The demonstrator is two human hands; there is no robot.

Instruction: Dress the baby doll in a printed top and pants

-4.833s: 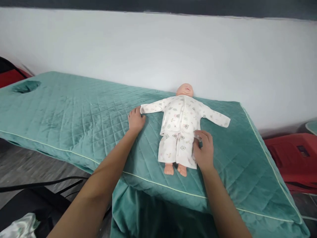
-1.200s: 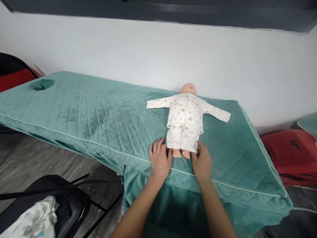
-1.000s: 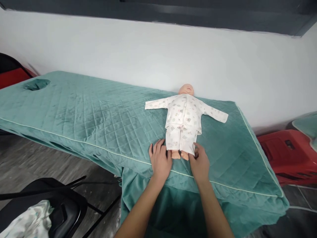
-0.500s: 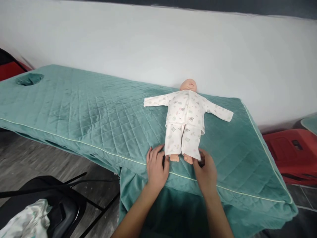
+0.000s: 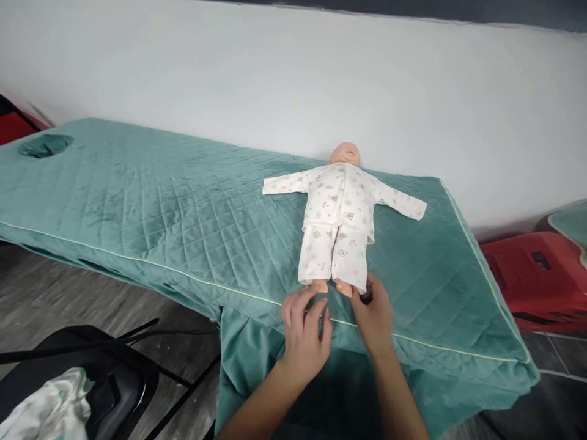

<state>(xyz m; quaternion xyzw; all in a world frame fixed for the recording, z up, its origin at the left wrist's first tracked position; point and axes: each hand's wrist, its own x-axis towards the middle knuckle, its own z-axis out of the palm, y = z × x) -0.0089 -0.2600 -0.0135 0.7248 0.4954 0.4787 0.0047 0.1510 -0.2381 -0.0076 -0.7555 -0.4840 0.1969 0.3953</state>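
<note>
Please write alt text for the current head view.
A doll in white clothes lies face up on a green bed, arms spread. A person's right hand is at one trouser cuff, the left hand near a foot.

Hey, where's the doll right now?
In the head view, the doll lies just right of centre on the green bed, head by the white wall, feet near the left hand and right hand.

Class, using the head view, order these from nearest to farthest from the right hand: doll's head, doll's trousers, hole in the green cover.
1. Doll's trousers: reaching down to the right hand.
2. Doll's head: beyond the jacket.
3. Hole: away at the left end of the green cover.
</note>
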